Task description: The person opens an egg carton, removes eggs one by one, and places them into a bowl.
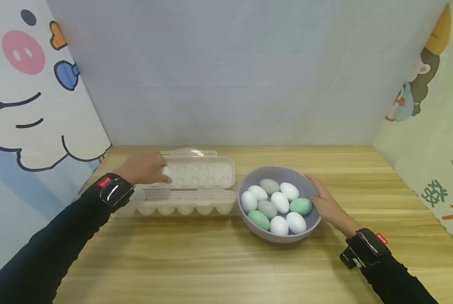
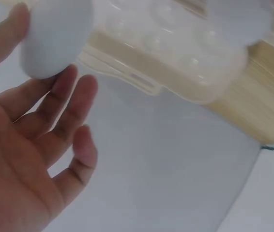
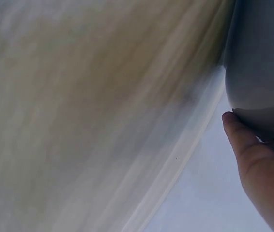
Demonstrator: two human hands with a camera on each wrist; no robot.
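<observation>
My left hand [image 1: 144,168] pinches a white egg [image 2: 57,36] between thumb and fingers, above the clear plastic egg carton [image 1: 186,196]. In the head view the hand hides most of that egg. The carton's lid [image 1: 200,172] lies folded back behind its base. Another white egg [image 2: 238,19] shows at the carton in the left wrist view. With my right hand [image 1: 329,207] I grip the right rim of a grey-purple bowl [image 1: 249,179], thumb over the edge. In the bowl lie several white eggs [image 1: 279,202], green eggs [image 1: 301,206] and grey eggs [image 1: 269,185].
Carton and bowl stand side by side on a wood-grain table [image 1: 211,270]. A plain pale wall [image 1: 226,76] closes off the back. Panels with cartoon prints flank the table, a pig-nosed figure [image 1: 23,52] on the left one.
</observation>
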